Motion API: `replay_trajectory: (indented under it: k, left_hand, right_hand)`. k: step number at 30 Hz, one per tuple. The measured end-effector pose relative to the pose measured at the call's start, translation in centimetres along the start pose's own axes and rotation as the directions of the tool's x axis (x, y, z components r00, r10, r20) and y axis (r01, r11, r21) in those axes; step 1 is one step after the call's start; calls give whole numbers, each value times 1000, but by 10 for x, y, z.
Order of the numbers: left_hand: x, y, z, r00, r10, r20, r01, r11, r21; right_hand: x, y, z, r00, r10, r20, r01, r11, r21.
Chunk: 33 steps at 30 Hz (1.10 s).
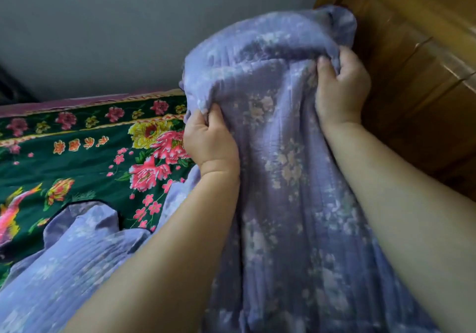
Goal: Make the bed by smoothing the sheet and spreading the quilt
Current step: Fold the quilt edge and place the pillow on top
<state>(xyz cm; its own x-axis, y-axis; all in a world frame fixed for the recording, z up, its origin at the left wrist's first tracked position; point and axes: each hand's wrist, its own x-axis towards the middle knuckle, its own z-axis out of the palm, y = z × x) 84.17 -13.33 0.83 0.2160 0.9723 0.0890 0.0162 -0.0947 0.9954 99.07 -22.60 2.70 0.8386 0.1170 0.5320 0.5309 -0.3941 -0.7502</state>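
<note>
Nearest us, our two bare forearms reach up from the bottom edge, with the lilac floral quilt (283,178) draped between and over them. Our left hand (210,143) has its fingers curled into a bunched fold at the quilt's left side, and our right hand (341,88) grips a gathered edge higher up, thumb pressed into the cloth. The quilt is lifted off the bed, its top hanging over our right hand near the wooden headboard (417,75), while a loose part of it lies crumpled at lower left on the dark green floral sheet (77,160).

We judge the spreading step to be just under way: the quilt is raised and gathered, not yet laid out. The next move probably calls for finding two corners or one straight edge, drawing the hands apart, then casting the cloth out over the sheet.

Much is hidden. The quilt's edges and corners are lost in folds, most of the sheet is covered or out of view, so we cannot tell how smooth it lies. The fingertips are buried in fabric.
</note>
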Motion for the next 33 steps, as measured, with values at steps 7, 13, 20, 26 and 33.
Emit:
replay_trajectory:
  k: [7, 13, 20, 26, 33]
  left_hand:
    - [25, -53, 43, 890, -264, 370, 46, 861, 506]
    - [13, -96, 15, 772, -539, 337, 172, 688, 705]
    - [6, -117, -41, 754, -602, 264, 191, 585, 789]
    - [-12, -110, -100, 738, -639, 216, 234, 543, 806]
    - [-42, -90, -213, 817, -565, 115, 309, 597, 740]
  right_hand:
    - [33, 71, 28, 854, 321, 409, -79, 857, -509]
    - [-37, 107, 37, 658, 504, 559, -18, 753, -657]
    - [-102, 87, 42, 538, 558, 632, -11, 755, -656]
    - [-153, 26, 43, 473, 445, 760, 56, 846, -530]
    - [-249, -69, 18, 282, 339, 897, 212, 890, -403]
